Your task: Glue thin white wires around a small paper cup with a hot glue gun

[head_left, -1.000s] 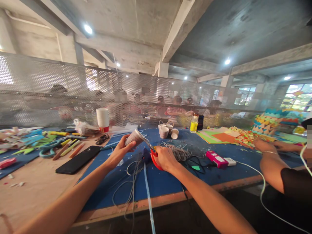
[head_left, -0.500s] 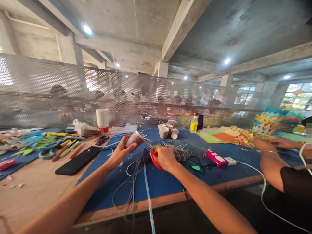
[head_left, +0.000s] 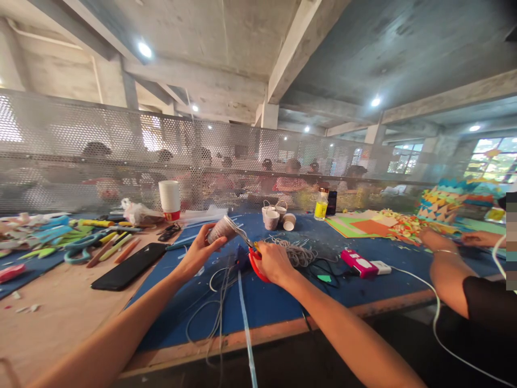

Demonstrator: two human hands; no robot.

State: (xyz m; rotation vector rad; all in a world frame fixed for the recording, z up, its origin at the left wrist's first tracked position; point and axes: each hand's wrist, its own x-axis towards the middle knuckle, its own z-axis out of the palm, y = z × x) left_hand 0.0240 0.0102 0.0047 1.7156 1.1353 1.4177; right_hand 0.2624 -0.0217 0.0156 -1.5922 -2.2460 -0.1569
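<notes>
A small paper cup wrapped in grey cord [head_left: 220, 230] lies tilted in my left hand [head_left: 201, 251], whose fingers are closed round it. My right hand [head_left: 277, 262] grips red-handled scissors [head_left: 257, 265], and their blades reach up to the cup's rim. Whether the blades are cutting anything is too small to tell. Grey cord [head_left: 221, 310] hangs in loose loops below the cup, over the table's front edge. Behind my right hand lies a heap of grey cord [head_left: 299, 252]. Several similar small cups [head_left: 271, 219] stand farther back, one of them on its side.
A black phone [head_left: 128, 266], clay-coloured sticks and blue scissors [head_left: 83, 249] lie on the left. White paper cups [head_left: 169, 196] are stacked behind. To the right are a yellow-labelled bottle [head_left: 321, 205], a pink box [head_left: 358, 263], coloured paper [head_left: 367, 228] and a co-worker's arms [head_left: 450, 275].
My hands, the cup and the scissors have barely moved. On the right, the co-worker's farther hand has shifted slightly.
</notes>
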